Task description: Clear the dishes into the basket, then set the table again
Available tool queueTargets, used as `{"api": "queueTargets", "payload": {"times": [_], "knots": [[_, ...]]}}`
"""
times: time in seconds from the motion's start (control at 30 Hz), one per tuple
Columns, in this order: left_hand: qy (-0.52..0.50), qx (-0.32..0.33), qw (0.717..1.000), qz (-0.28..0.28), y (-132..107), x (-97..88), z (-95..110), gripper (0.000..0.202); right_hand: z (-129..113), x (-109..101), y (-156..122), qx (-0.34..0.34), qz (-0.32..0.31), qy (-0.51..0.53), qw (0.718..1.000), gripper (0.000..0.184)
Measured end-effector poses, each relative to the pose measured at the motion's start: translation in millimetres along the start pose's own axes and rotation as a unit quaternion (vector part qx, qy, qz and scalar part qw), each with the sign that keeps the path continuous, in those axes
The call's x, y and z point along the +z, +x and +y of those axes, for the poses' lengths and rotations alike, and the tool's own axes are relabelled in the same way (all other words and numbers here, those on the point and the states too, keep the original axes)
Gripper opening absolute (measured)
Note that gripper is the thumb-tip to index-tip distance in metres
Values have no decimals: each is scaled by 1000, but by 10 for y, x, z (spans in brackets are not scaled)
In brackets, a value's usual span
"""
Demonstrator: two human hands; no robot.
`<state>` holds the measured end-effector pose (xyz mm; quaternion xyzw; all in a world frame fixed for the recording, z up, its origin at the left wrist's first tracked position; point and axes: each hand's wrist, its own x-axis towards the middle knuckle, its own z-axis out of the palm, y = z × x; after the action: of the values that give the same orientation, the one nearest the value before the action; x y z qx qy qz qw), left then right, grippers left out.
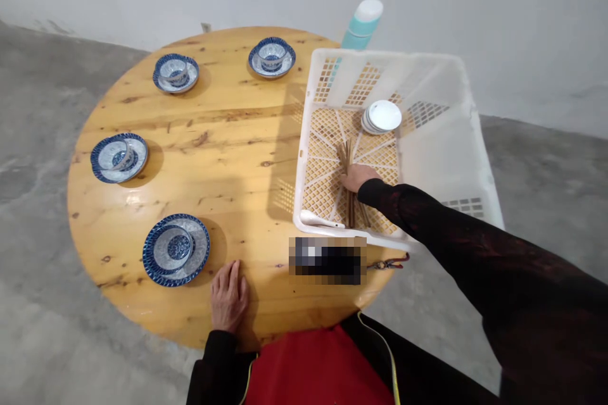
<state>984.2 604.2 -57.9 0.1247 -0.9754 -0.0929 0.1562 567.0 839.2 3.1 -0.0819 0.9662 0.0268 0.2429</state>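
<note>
My right hand (360,177) reaches into a white plastic crate (441,158) on the right side of a round wooden table (228,145). Its fingers are closed around a bundle of brown chopsticks (346,158) lying on the crate's floor. A stack of small white dishes (382,116) sits further back in the crate, and a white spoon (319,220) lies at its near edge. My left hand (228,295) rests flat on the table's near edge, fingers stretched out, holding nothing.
Several blue-and-white plates, each with a bowl on it, are set around the table's left half (175,249) (118,156) (175,73) (272,56). A teal bottle (363,24) stands behind the crate. A blurred dark object (327,260) lies near the front edge. Grey concrete floor surrounds the table.
</note>
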Motion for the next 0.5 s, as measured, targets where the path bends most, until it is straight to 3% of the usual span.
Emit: {"api": "queueTargets", "payload": {"times": [0.5], "knots": [[-16, -7, 1000, 0, -13, 4, 11, 47, 19, 19, -178, -44, 1, -79, 996, 53]]}}
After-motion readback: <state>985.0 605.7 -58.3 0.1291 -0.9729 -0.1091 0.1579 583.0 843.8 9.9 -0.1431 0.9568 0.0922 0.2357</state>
